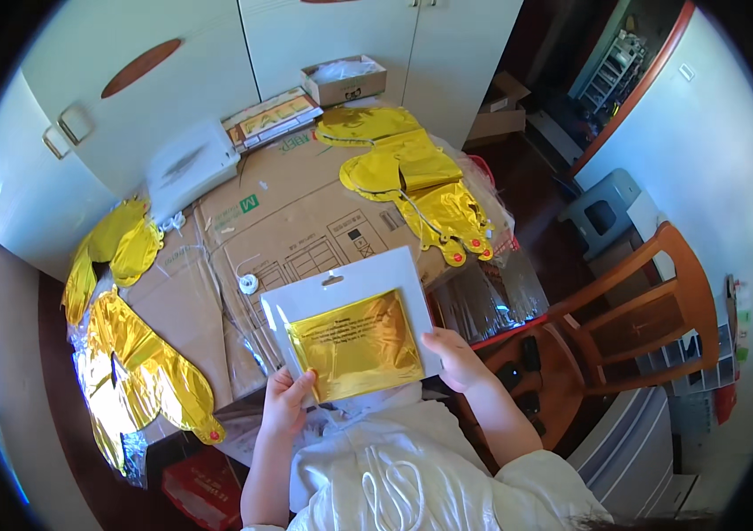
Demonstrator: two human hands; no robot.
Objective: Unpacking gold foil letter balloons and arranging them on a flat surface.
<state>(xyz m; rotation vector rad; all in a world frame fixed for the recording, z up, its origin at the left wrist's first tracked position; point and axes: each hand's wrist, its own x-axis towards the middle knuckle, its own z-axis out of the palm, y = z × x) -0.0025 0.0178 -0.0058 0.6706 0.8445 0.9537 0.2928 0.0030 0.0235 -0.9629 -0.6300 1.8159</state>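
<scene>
I hold a flat white packet (341, 296) with a folded gold foil sheet (357, 345) showing through its clear front. My left hand (286, 400) pinches the packet's lower left corner. My right hand (454, 356) grips its right edge. The packet is tilted, with its hang hole at the top. It hovers over the near edge of a table covered in flattened brown cardboard (288, 221).
Gold foil balloons lie in heaps at the left (133, 363), far left (115, 243) and back right (412, 181). A white device (189, 164), a small open box (344, 80) and a printed booklet (270, 115) sit at the back. A wooden chair (633, 314) stands right.
</scene>
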